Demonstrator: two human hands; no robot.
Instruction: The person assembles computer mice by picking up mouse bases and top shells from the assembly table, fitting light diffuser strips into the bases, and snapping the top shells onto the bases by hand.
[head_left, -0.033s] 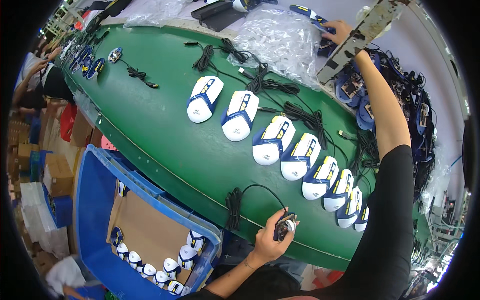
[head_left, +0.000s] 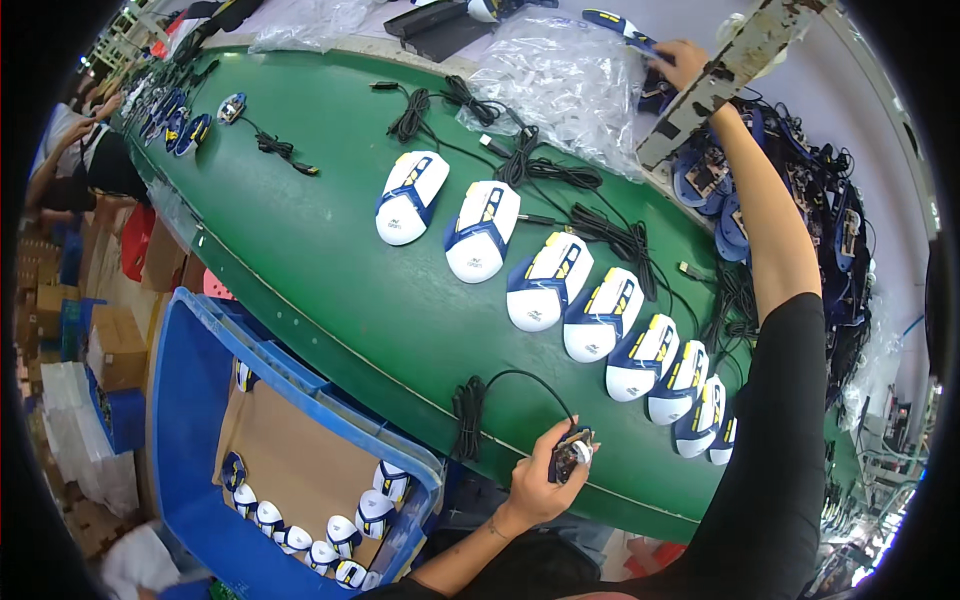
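Note:
My left hand (head_left: 540,486) is closed around an opened computer mouse base with its circuit board (head_left: 571,456) showing, at the near edge of the green bench. Its black cable loops left to a tied bundle (head_left: 467,415). At the far right, my right hand (head_left: 684,66) reaches past a worn metal post, fingertips pinched at the end of a blue and yellow mouse shell piece (head_left: 622,27). A slanting row of white and blue mice, including one mouse (head_left: 476,232), lies on the bench between my hands, their cables trailing to the far side.
A blue bin (head_left: 185,430) at the lower left holds cardboard and several mice. The chipped metal post (head_left: 735,80) stands beside my right forearm. Clear plastic bags (head_left: 550,85) lie at the far edge; blue mouse bases with boards (head_left: 704,172) are heaped right. Another person sits far left.
The fingers of my right hand have shifted slightly at the shell piece. My left hand and the mouse base stay where they were.

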